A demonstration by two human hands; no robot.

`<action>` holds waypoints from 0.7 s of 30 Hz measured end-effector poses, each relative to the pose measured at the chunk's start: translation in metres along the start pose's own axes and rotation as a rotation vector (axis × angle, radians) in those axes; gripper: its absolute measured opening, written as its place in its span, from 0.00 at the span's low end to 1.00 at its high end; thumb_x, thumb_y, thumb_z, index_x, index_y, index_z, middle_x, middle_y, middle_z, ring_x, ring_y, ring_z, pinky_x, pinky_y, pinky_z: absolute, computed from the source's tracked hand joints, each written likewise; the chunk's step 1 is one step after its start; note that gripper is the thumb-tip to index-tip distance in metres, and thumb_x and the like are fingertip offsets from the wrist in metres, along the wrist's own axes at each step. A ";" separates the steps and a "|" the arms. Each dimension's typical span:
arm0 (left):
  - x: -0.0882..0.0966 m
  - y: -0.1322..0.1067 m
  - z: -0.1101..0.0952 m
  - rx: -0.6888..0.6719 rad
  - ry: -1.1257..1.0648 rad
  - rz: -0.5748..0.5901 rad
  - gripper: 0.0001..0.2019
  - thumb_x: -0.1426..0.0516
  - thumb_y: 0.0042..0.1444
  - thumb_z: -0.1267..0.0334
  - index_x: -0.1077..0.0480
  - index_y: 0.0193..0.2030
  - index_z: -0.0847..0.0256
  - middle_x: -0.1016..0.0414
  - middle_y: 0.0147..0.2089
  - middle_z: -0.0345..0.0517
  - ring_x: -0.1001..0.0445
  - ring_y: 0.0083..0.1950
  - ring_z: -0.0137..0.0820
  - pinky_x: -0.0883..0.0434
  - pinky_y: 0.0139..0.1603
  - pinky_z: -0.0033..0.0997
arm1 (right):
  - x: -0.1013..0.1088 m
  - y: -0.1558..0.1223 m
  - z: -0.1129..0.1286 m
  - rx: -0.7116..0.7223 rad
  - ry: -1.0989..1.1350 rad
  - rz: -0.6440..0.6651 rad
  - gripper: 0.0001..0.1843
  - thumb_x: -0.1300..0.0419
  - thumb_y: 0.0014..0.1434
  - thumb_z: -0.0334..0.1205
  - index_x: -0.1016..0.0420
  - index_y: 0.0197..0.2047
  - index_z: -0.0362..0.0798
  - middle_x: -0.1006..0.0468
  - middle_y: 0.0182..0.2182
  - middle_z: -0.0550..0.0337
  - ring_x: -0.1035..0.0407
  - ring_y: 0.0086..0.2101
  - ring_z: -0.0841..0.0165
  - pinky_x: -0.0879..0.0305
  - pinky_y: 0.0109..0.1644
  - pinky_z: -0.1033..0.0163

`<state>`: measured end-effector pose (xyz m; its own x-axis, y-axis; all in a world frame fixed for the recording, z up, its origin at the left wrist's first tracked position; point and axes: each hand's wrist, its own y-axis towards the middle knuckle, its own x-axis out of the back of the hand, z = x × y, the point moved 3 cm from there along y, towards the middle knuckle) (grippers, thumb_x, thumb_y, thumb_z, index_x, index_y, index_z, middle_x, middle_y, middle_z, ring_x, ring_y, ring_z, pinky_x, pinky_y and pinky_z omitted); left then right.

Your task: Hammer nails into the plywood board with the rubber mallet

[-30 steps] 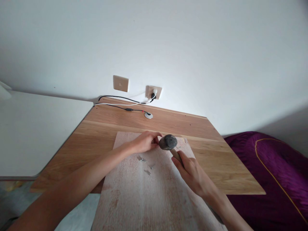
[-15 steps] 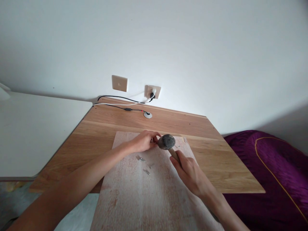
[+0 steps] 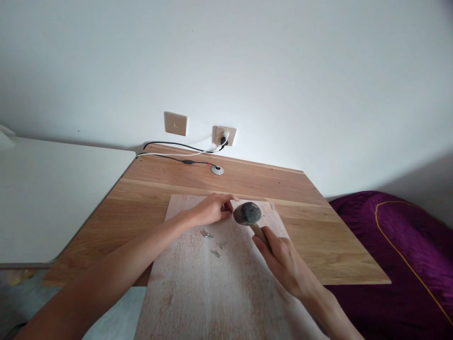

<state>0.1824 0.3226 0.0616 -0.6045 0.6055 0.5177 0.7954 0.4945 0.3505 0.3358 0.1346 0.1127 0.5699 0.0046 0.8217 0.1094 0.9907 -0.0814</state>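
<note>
A pale plywood board (image 3: 219, 288) lies on the wooden desk (image 3: 148, 198). My right hand (image 3: 283, 264) is closed round the wooden handle of a hammer (image 3: 247, 213), whose dark head hovers just above the board's far part. My left hand (image 3: 212, 208) rests on the board just left of the hammer head, fingers pinched together on something small that I cannot make out. Three loose nails (image 3: 214, 243) lie on the board near my left wrist.
A wall socket (image 3: 223, 135) with plugged cables (image 3: 177, 153) and a light switch (image 3: 175, 123) sit behind the desk. A white surface (image 3: 53, 198) adjoins the desk on the left. A purple cushion (image 3: 399, 245) lies to the right.
The hammer head has dropped slightly and shifted a little right; my left hand stays pinched in the same place.
</note>
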 end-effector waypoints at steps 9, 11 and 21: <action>0.031 -0.005 -0.033 0.040 0.130 0.068 0.20 0.38 0.54 0.76 0.23 0.54 0.63 0.15 0.45 0.48 0.18 0.43 0.34 0.25 0.46 0.31 | -0.007 -0.026 -0.022 -0.095 -0.027 -0.002 0.19 0.54 0.73 0.58 0.32 0.41 0.54 0.22 0.27 0.58 0.24 0.31 0.57 0.35 0.35 0.56; 0.040 -0.015 -0.052 -0.024 0.175 0.053 0.17 0.40 0.56 0.77 0.23 0.51 0.61 0.15 0.45 0.45 0.18 0.43 0.32 0.26 0.46 0.29 | -0.009 -0.027 -0.026 -0.088 -0.024 -0.008 0.19 0.54 0.73 0.58 0.31 0.42 0.54 0.21 0.28 0.57 0.23 0.33 0.56 0.33 0.37 0.55; -0.006 -0.076 -0.102 -0.572 0.834 0.405 0.07 0.41 0.64 0.75 0.25 0.37 0.59 0.19 0.37 0.44 0.23 0.39 0.34 0.29 0.39 0.36 | -0.009 -0.025 -0.026 -0.050 -0.032 0.004 0.18 0.54 0.75 0.55 0.34 0.41 0.55 0.22 0.27 0.60 0.25 0.30 0.59 0.35 0.35 0.55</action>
<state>0.1301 0.2173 0.1112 -0.2449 -0.0626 0.9675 0.9620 -0.1400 0.2345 0.3489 0.1061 0.0923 0.5442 0.0136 0.8388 0.1479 0.9827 -0.1118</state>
